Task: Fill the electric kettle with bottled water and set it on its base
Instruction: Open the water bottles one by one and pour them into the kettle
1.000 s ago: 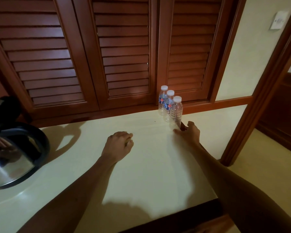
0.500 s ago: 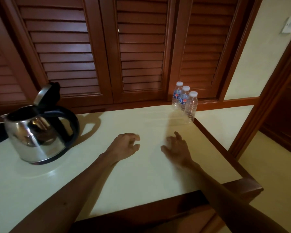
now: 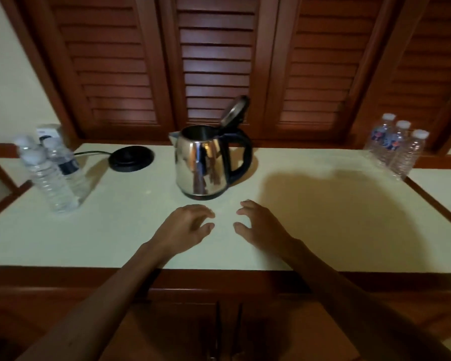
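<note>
A steel electric kettle [image 3: 203, 162] with a black handle stands in the middle of the cream table [image 3: 323, 217], its lid tipped open. Its round black base [image 3: 131, 158] lies apart to the left, with a cord running off left. Three water bottles [image 3: 399, 148] stand at the table's far right corner, and more bottles [image 3: 50, 175] stand at the left edge. My left hand [image 3: 185, 227] and my right hand [image 3: 258, 225] hover side by side just in front of the kettle, fingers loosely curled, holding nothing.
Brown louvred wooden doors [image 3: 214, 61] close off the space behind the table. A wall socket [image 3: 47, 132] sits behind the left bottles. The table's wooden front edge [image 3: 219, 280] runs below my wrists.
The view has swung left, bringing the kettle to the centre and the base and left bottles into sight. My right hand drew back from the right-hand bottles and now sits beside my left hand.
</note>
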